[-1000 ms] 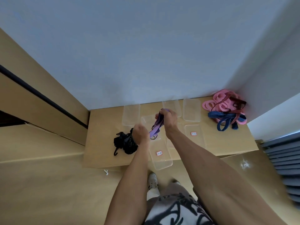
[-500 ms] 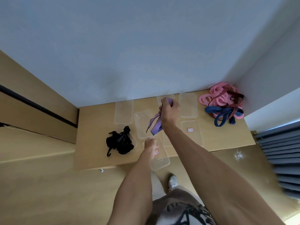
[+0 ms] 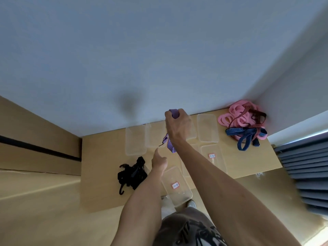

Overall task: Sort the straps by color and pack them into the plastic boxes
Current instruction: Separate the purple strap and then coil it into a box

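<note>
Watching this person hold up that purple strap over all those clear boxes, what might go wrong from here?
The purple strap hangs loose from the right hand, and its dangling end might snag or nudge a light empty box beneath it. The box nearest the person juts past the edge of the table, so a bump from the left hand may tip it off. The pink, blue and red straps lie tangled, so pulling one could drag the others.

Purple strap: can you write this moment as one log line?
right hand grips purple strap | left hand reaches for it | black straps on table
</note>
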